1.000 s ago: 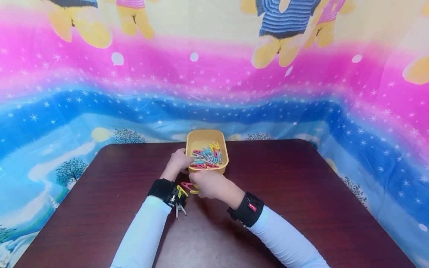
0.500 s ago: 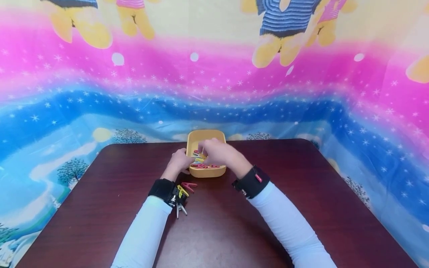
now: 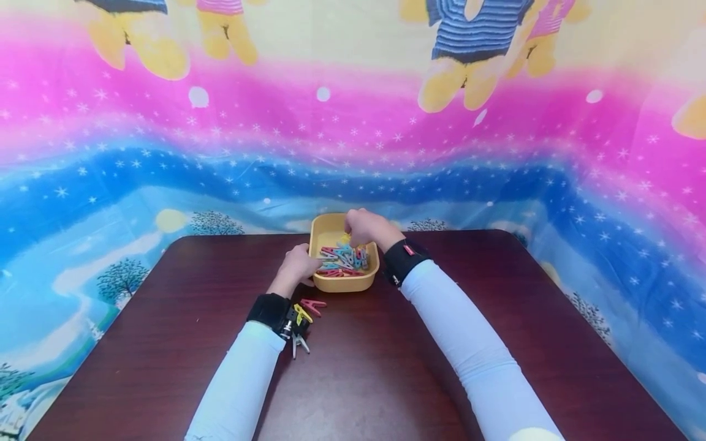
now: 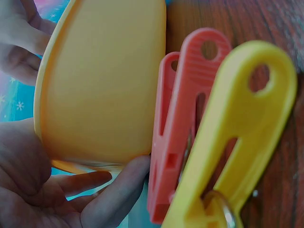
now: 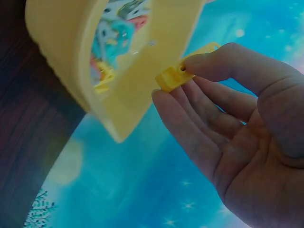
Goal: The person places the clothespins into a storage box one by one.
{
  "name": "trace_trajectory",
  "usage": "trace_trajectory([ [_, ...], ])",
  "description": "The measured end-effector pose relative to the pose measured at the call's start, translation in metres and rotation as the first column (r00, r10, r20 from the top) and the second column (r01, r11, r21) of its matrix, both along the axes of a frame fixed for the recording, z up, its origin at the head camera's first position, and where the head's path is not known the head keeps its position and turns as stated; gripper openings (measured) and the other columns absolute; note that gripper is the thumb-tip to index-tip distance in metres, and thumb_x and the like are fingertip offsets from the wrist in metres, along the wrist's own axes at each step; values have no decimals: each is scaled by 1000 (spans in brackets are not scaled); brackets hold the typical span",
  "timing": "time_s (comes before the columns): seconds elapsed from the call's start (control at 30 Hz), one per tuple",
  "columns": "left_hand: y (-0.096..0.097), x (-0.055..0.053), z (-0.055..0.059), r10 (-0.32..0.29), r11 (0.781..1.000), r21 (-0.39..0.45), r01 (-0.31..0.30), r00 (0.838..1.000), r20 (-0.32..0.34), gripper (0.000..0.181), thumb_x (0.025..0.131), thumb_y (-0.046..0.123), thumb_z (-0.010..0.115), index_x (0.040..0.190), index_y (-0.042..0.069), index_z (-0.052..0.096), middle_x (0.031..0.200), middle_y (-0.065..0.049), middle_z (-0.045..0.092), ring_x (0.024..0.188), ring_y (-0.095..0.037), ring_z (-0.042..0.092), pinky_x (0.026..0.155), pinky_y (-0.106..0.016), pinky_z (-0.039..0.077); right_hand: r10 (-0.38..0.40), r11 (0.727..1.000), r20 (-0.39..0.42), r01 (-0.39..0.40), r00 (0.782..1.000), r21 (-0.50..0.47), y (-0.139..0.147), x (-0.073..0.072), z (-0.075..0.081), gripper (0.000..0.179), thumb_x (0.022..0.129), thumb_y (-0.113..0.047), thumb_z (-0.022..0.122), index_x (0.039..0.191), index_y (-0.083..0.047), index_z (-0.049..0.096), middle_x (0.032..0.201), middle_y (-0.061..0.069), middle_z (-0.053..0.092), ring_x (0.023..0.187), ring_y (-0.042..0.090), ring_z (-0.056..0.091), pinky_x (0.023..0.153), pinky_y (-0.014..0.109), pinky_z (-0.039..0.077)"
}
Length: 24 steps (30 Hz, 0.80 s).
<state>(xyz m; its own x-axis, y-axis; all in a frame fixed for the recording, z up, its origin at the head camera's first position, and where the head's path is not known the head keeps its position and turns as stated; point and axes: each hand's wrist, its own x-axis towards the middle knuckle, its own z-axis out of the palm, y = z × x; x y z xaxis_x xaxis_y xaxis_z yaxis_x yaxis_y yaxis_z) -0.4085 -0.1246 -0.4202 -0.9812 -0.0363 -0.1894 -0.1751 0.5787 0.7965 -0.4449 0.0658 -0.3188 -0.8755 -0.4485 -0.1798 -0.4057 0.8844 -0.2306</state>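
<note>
My left hand holds the left side of a yellow plastic box, with fingers against its outer wall in the left wrist view. Over the box's back right part, my right hand pinches a yellow clothespin between thumb and fingers. Several red, blue, grey and yellow clothespins lie heaped in the box. On the table by my left wrist are a red clothespin, a yellow clothespin and a grey clothespin, partly overlapped by the wrist camera.
The dark wooden table has rounded far corners. A printed cloth backdrop hangs behind it and along both sides, close behind the box. Black straps with cameras circle both wrists.
My right hand has gone from the front of the box, in over the heap and on to the back right, carrying a yellow clothespin at first. The left hand keeps its hold on the box.
</note>
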Motion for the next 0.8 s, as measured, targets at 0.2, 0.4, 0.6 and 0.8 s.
trace_trajectory([
  [0.2, 1, -1, 0, 7, 1000, -8, -8, 1000, -8, 55, 104, 14, 67, 155, 2, 50, 140, -28, 65, 111, -43, 78, 66, -39, 70, -68, 998, 34, 67, 997, 19, -4, -25, -5, 24, 99, -7, 73, 123, -4, 75, 119, 9, 71, 89, 20, 64, 72, 30, 53],
  [0.4, -1, -1, 0, 18, 1000, -8, -18, 1000, -13, 56, 104, 14, 67, 155, 2, 49, 141, -29, 65, 112, -44, 78, 66, -39, 70, -165, 986, 57, 165, 985, 10, -16, -46, -11, 7, 99, -2, 66, 97, -7, 62, 88, 6, 49, 60, 17, 39, 56, 30, 36],
  [0.6, -1, -1, 0, 15, 1000, 8, -15, 1000, -2, 55, 103, 14, 67, 155, 3, 50, 142, -28, 65, 115, -44, 76, 65, -38, 70, -217, 975, 112, 220, 970, -18, -22, -59, -20, 5, 102, 0, 61, 102, -5, 60, 87, 7, 47, 58, 18, 31, 56, 32, 31],
  [0.8, -1, 1, 1, 10, 1000, 2, -10, 1000, -9, 51, 103, 14, 67, 151, 3, 53, 139, -26, 67, 112, -42, 78, 63, -37, 69, -249, 959, 182, 268, 951, -88, -22, -68, -31, 31, 100, 0, 65, 74, -11, 53, 64, -2, 24, 53, 16, 30, 56, 31, 33],
])
